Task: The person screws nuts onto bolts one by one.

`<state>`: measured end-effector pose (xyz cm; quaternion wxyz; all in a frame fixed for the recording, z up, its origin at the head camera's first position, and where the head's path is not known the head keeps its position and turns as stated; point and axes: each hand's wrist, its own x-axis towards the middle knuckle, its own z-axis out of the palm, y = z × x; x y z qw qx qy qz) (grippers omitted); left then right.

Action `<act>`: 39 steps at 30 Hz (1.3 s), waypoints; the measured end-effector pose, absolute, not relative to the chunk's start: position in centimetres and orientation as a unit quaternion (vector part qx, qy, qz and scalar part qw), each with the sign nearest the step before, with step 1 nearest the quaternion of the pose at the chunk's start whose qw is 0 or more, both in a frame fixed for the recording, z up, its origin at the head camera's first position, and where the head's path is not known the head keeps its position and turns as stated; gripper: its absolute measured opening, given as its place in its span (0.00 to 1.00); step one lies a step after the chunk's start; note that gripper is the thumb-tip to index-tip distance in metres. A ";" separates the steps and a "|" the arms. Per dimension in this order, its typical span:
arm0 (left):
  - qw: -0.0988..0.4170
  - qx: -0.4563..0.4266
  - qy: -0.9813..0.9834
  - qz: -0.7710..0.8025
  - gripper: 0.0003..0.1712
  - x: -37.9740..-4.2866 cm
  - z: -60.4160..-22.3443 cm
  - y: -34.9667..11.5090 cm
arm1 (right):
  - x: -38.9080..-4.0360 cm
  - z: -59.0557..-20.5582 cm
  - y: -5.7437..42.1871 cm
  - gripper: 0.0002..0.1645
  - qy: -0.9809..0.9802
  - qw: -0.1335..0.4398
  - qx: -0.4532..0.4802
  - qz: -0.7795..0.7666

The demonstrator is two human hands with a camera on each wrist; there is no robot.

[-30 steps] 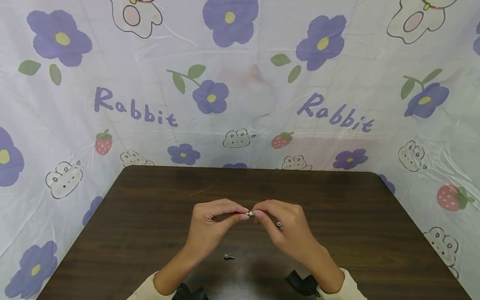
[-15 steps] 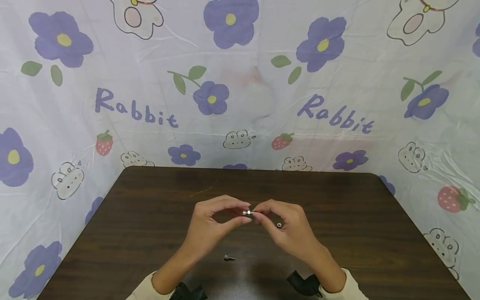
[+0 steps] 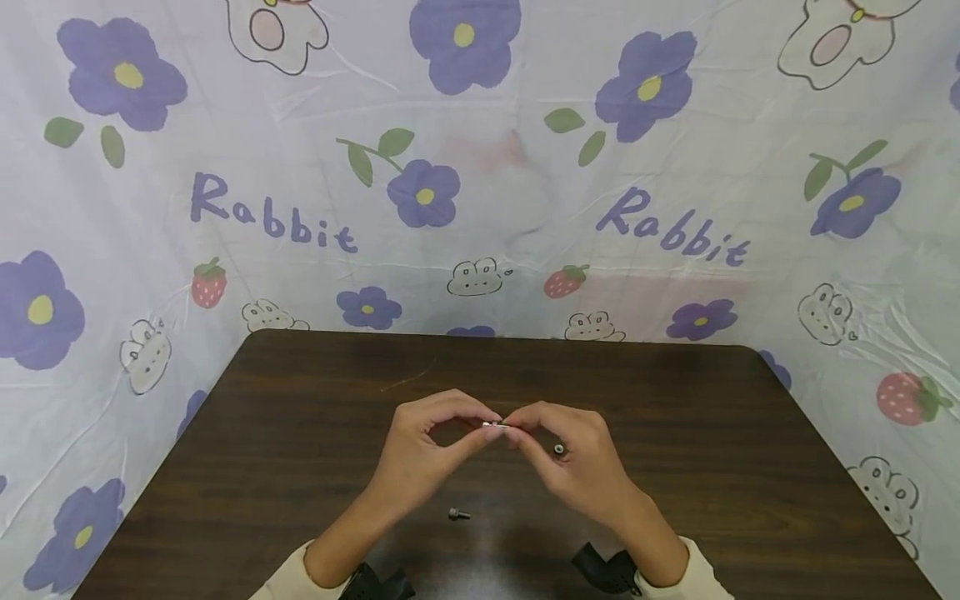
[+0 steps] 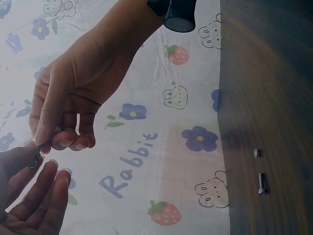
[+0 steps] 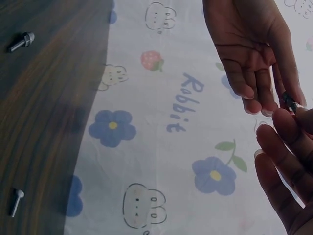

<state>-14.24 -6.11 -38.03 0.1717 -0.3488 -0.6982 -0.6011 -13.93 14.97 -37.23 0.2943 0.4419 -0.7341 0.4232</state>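
A small silver metal bolt (image 3: 495, 425), apparently with a nut on it, is held level between both hands above the table. My left hand (image 3: 429, 437) pinches one end between thumb and index finger. From the other side my right hand (image 3: 581, 450) pinches the other end with thumb and forefinger. Fingertips cover much of the piece; in the right wrist view the bolt (image 5: 289, 101) looks dark and ridged. In the left wrist view only a bit of the bolt (image 4: 35, 157) shows at the fingertips. A loose bolt (image 3: 459, 514) lies on the table below the hands.
Another bolt (image 3: 558, 449) shows end-on beside the right hand. The dark wooden table (image 3: 315, 417) meets a flower-printed cloth (image 3: 510, 208) at its back and sides. Black wrist-camera mounts (image 3: 606, 568) sit at the wrists. A thin thread (image 3: 408, 377) lies near the back.
Half a second ago the left thumb and index finger were spread apart around the bolt; now they have come together on it again. The right hand keeps its pinch. The loose bolts have not moved.
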 end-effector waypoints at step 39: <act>0.156 -0.348 -0.697 -0.607 0.06 -14.0 -37.8 -6.1 | -13.9 -36.9 15.0 0.10 -0.725 0.325 0.453 0.404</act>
